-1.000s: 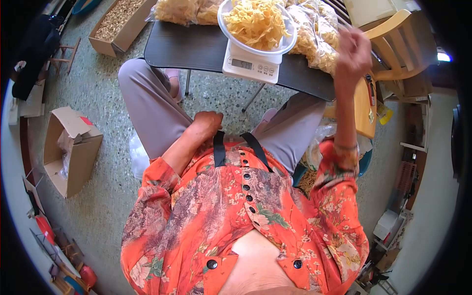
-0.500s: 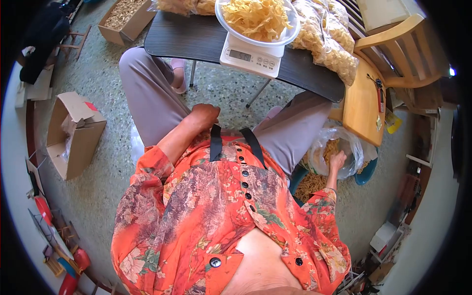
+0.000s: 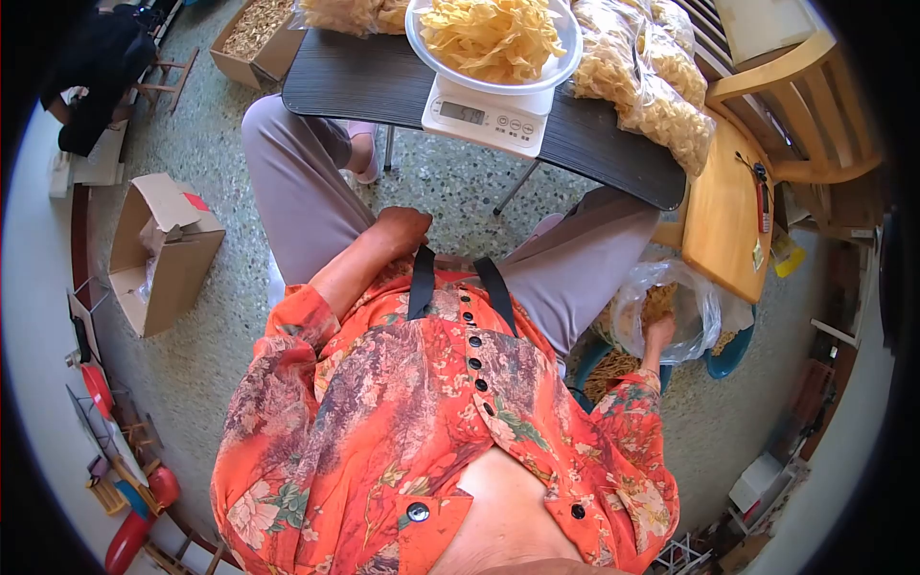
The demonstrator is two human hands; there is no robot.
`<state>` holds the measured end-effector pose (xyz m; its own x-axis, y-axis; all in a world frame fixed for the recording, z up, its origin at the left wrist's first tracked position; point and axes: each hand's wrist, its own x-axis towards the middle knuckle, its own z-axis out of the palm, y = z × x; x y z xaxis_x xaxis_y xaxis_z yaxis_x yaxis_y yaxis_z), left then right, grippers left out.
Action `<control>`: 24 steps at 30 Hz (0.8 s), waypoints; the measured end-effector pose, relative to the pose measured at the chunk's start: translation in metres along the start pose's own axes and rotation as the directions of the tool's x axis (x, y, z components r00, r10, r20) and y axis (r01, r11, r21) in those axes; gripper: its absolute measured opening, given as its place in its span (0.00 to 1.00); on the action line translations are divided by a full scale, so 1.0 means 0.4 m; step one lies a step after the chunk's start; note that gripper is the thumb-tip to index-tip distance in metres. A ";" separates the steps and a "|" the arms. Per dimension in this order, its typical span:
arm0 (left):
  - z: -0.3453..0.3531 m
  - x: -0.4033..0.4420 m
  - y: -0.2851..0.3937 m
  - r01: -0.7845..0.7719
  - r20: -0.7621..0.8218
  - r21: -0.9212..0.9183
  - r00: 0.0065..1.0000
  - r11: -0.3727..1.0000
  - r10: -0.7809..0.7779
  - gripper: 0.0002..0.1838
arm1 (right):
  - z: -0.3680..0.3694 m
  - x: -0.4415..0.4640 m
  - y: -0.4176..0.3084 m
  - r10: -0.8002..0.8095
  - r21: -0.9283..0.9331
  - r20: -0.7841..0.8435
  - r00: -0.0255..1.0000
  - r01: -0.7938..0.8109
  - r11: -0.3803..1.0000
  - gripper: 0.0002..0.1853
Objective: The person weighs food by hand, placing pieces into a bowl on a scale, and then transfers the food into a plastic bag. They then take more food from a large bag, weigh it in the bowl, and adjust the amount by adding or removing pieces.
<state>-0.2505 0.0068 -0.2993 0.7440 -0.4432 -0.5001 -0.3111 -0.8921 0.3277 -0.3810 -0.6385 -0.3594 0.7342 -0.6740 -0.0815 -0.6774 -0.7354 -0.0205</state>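
The right grip [image 3: 658, 333] reaches down into the mouth of a clear plastic bag [image 3: 704, 305], its fingers hidden among the yellowish pieces [image 3: 657, 301] in the bag; whether it is open or closed on some of them cannot be told. The pieces lie directly beyond and around its fingertips. Just below and to the left of this grip are brown strips [image 3: 610, 368] in a teal container; to its right, the rim of a teal basin [image 3: 734, 356] shows beside the bag.

The left grip [image 3: 402, 228] lies at the lap, well apart from the bag, its fingers curled in; nothing can be seen held in it.

Farther out, above the right grip, is a wooden chair [image 3: 726, 222] with a red-handled tool [image 3: 764, 209] on its seat. Ahead of both grips stands the dark table [image 3: 355, 79], carrying a white scale [image 3: 491, 123] under a bowl [image 3: 573, 59] of pale yellow flakes [image 3: 494, 40], with filled bags [image 3: 671, 110] to the right of the bowl.
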 end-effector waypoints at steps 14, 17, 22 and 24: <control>-0.004 0.004 0.005 -0.042 -0.009 -0.008 0.999 0.999 0.042 0.17 | -0.060 -0.010 -0.014 -0.088 -0.078 -0.229 0.969 0.072 0.994 0.11; -0.012 0.003 0.010 -0.040 -0.005 -0.019 0.999 0.999 0.040 0.17 | -0.089 -0.018 -0.021 -0.089 -0.003 -0.256 0.963 0.091 0.996 0.11; -0.006 0.002 0.006 -0.069 -0.037 -0.005 0.997 0.998 0.069 0.18 | -0.109 -0.030 -0.030 -0.009 0.201 -0.231 0.973 0.056 0.978 0.11; -0.013 -0.001 0.012 -0.057 -0.034 -0.011 0.998 0.998 0.057 0.18 | -0.110 -0.030 -0.024 0.025 0.352 -0.240 0.970 0.064 0.934 0.12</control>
<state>-0.2493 0.0031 -0.2934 0.7449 -0.4900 -0.4528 -0.3465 -0.8641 0.3650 -0.3810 -0.6265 -0.3145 0.7070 -0.6890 0.1595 -0.6020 -0.7047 -0.3755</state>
